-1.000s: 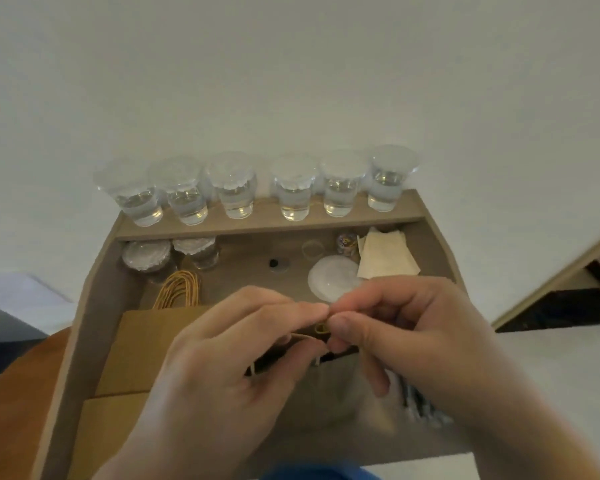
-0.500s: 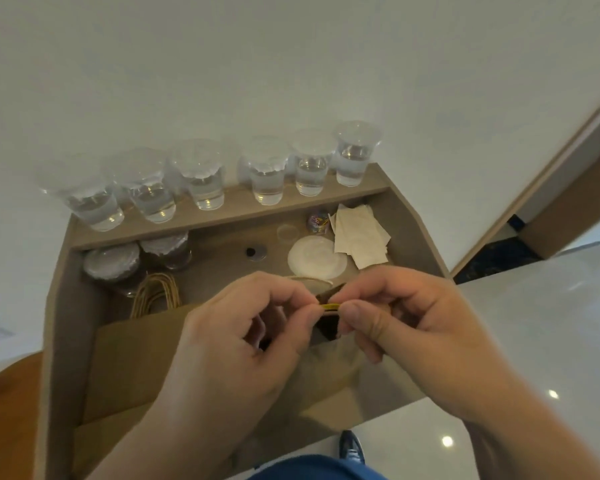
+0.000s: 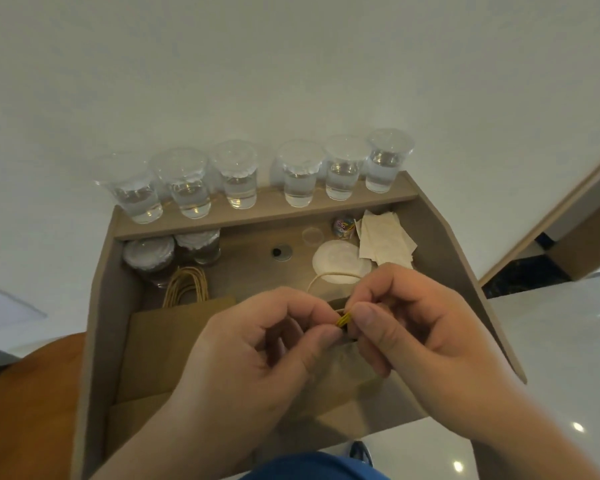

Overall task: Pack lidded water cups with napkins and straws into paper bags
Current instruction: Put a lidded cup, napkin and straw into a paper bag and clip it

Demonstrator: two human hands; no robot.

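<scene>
Paper bags (image 3: pixel 174 341) are lying flat in the brown box (image 3: pixel 97 323), too stacked to count. Left hand (image 3: pixel 246 362) and right hand (image 3: pixel 420 327) are working close together above them. Six water cups (image 3: pixel 238 183) are standing along the shelf (image 3: pixel 264 211); two more cups (image 3: pixel 149 254) are sitting under it. Napkins (image 3: pixel 383 239) are lying back right. Both hands are pinching one tiny yellow thing (image 3: pixel 343 319).

Plain off-white wall (image 3: pixel 291 64); glossy white floor (image 3: pixel 551 341), ceiling-light reflections; tan wooden panel (image 3: pixel 589 237), right; rounded orange-brown wooden furniture edge (image 3: pixel 32 393), lower left.

Brown paper bag (image 3: pixel 174 341); small piece (image 3: pixel 343 320), perhaps yellow-striped.
</scene>
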